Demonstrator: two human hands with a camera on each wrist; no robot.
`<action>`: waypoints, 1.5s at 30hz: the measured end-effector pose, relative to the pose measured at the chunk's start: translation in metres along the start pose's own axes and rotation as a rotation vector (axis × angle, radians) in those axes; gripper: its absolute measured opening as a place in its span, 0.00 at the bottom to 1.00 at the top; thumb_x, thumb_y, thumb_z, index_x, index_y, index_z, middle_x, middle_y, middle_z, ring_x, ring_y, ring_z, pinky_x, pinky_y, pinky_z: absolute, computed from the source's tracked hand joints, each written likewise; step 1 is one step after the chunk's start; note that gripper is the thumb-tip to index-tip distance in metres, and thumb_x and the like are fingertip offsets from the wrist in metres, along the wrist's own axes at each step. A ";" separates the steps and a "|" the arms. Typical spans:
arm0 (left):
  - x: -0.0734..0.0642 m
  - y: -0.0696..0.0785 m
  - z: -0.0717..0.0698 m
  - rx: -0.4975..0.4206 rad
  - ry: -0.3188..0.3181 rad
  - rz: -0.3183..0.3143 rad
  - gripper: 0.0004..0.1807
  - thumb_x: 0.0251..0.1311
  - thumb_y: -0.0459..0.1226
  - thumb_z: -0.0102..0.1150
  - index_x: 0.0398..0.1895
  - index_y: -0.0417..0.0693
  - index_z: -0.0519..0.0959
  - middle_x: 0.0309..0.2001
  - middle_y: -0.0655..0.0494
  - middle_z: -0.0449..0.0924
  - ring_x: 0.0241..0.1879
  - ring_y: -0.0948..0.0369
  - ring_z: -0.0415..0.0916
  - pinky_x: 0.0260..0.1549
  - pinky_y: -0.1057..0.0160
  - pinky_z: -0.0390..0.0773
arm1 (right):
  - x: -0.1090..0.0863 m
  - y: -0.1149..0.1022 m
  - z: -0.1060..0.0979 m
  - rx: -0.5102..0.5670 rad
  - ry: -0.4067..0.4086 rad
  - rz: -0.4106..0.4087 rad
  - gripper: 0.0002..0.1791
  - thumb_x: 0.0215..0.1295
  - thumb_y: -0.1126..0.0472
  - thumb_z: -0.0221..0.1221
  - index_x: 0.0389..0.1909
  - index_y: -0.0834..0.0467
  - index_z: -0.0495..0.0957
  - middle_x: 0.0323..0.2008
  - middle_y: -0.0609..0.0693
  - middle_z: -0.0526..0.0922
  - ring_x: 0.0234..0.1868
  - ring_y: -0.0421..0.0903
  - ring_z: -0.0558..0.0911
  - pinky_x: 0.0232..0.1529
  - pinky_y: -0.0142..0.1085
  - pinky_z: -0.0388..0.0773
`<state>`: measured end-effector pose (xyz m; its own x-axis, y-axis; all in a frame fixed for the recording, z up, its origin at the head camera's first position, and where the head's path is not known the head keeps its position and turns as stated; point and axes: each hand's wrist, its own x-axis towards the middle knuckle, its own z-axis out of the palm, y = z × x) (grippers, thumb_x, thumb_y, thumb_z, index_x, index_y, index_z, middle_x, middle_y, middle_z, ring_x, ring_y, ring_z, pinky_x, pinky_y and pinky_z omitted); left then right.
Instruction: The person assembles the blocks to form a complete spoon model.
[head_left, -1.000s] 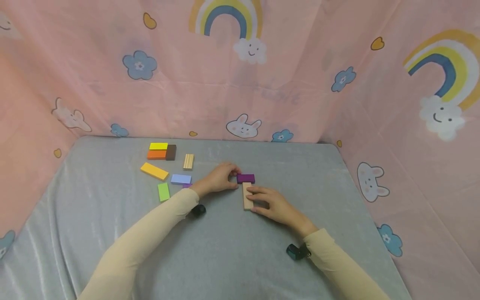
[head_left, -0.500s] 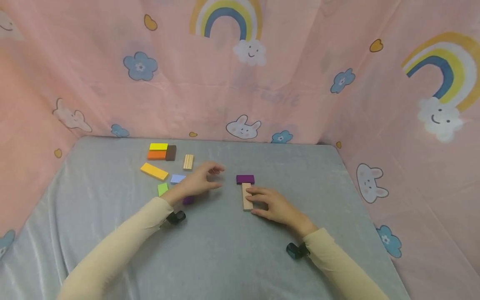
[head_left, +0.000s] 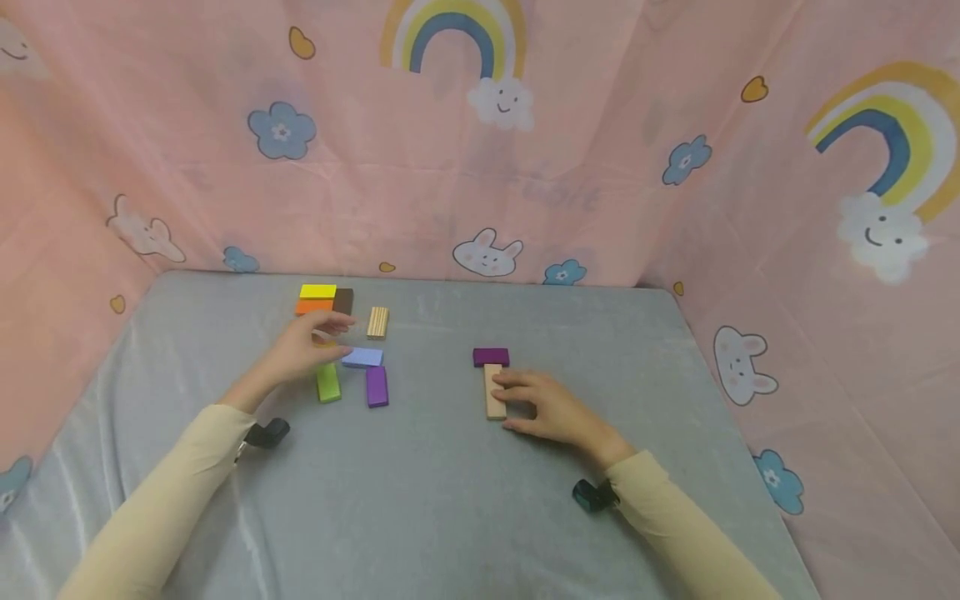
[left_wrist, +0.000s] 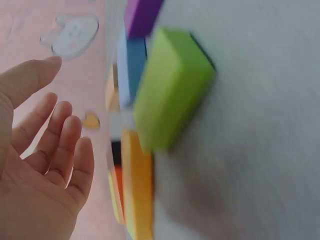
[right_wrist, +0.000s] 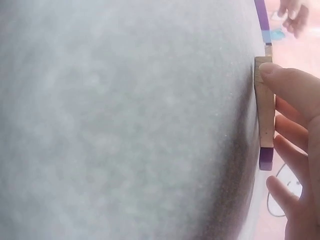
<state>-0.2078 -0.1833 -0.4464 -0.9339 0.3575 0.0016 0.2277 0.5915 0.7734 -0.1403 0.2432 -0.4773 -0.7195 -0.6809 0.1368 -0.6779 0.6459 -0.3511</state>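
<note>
My left hand [head_left: 296,346] hovers over the left group of blocks, fingers loosely bent, palm free in the left wrist view. Beneath it, an amber block [left_wrist: 137,185] is mostly hidden in the head view. Close by lie a green block [head_left: 327,383], a light blue block [head_left: 362,357] and a purple block [head_left: 377,387]. My right hand [head_left: 551,408] rests its fingertips on a plain wooden block [head_left: 493,404], thumb at the near end. A dark purple block [head_left: 491,357] lies crosswise at that block's far end, forming a T with it.
Farther back are a yellow block [head_left: 318,291], an orange block [head_left: 313,307] and a dark brown block [head_left: 343,300], grouped together. A striped wooden piece [head_left: 377,323] lies right of them. Grey cloth [head_left: 420,500] covers the table; a pink printed curtain [head_left: 585,150] surrounds it.
My left hand has left the dark purple block and moved leftward to the loose blocks, uncovering the purple one. My right hand has stayed on the plain wooden block.
</note>
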 end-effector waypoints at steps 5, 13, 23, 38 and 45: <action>-0.012 -0.022 -0.018 0.015 0.079 -0.088 0.28 0.63 0.41 0.63 0.64 0.40 0.71 0.64 0.38 0.71 0.63 0.42 0.67 0.63 0.39 0.69 | 0.001 0.003 0.002 -0.017 0.001 0.003 0.27 0.56 0.51 0.71 0.58 0.53 0.81 0.65 0.49 0.78 0.67 0.51 0.75 0.67 0.51 0.72; -0.021 -0.048 -0.028 0.077 0.175 -0.180 0.39 0.60 0.45 0.67 0.71 0.39 0.63 0.66 0.32 0.63 0.64 0.36 0.62 0.62 0.34 0.67 | -0.001 0.003 0.001 0.006 -0.031 0.052 0.28 0.57 0.49 0.70 0.59 0.51 0.80 0.66 0.47 0.77 0.68 0.50 0.74 0.68 0.51 0.71; -0.016 -0.063 -0.036 0.072 0.045 -0.161 0.35 0.62 0.42 0.65 0.70 0.40 0.65 0.69 0.34 0.63 0.69 0.37 0.59 0.67 0.33 0.60 | 0.000 0.002 0.002 0.028 -0.023 0.062 0.28 0.58 0.49 0.70 0.59 0.51 0.81 0.66 0.47 0.77 0.68 0.50 0.74 0.69 0.51 0.71; -0.003 -0.079 -0.062 0.046 -0.094 -0.306 0.32 0.62 0.45 0.65 0.68 0.47 0.70 0.69 0.41 0.69 0.66 0.42 0.65 0.67 0.35 0.62 | 0.000 0.003 0.002 0.053 0.013 0.016 0.27 0.56 0.52 0.71 0.57 0.54 0.82 0.65 0.49 0.78 0.68 0.51 0.75 0.68 0.51 0.71; 0.001 -0.078 -0.063 0.049 -0.106 -0.328 0.30 0.61 0.44 0.66 0.66 0.47 0.72 0.69 0.40 0.68 0.65 0.42 0.65 0.66 0.35 0.63 | 0.000 0.004 0.003 0.047 -0.006 0.032 0.27 0.58 0.50 0.70 0.58 0.53 0.81 0.66 0.47 0.77 0.69 0.49 0.74 0.69 0.49 0.71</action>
<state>-0.2434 -0.2745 -0.4665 -0.9264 0.2141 -0.3096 -0.0644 0.7203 0.6906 -0.1425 0.2449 -0.4810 -0.7394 -0.6627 0.1191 -0.6470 0.6504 -0.3978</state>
